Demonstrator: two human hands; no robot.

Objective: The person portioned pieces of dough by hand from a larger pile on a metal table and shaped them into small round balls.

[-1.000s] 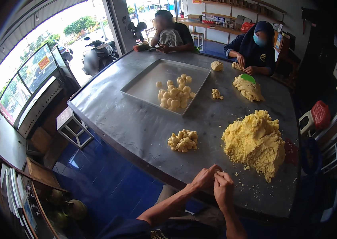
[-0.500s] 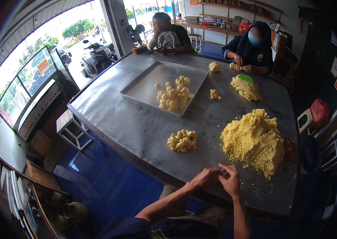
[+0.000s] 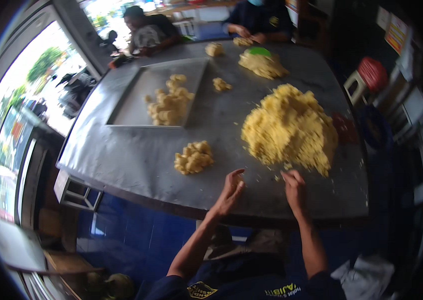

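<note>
My left hand (image 3: pixel 230 187) is curled near the front of the metal table (image 3: pixel 121 155), around what looks like a small pale dough piece (image 3: pixel 240 183). Apart from it, my right hand (image 3: pixel 294 185) has its fingertips closed at crumbs by the big crumbly yellow mound (image 3: pixel 289 125); whether they hold anything is hidden. A cluster of small dough lumps (image 3: pixel 194 159) lies left of my hands. Farther back, a shallow metal tray (image 3: pixel 126 95) holds several dough balls (image 3: pixel 169 105). The picture is somewhat blurred.
Two other people (image 3: pixel 146 35) (image 3: pixel 261 20) are at the far side. Near them lie a smooth dough mass with a green scraper (image 3: pixel 259 51) and smaller dough lumps (image 3: pixel 214 49). A white stool (image 3: pixel 64 185) stands left, a red bag (image 3: pixel 371 75) right.
My hands, together earlier, have moved apart, the left to the left, the right up toward the mound's edge. The view has swung, so the table sits higher and more leftward.
</note>
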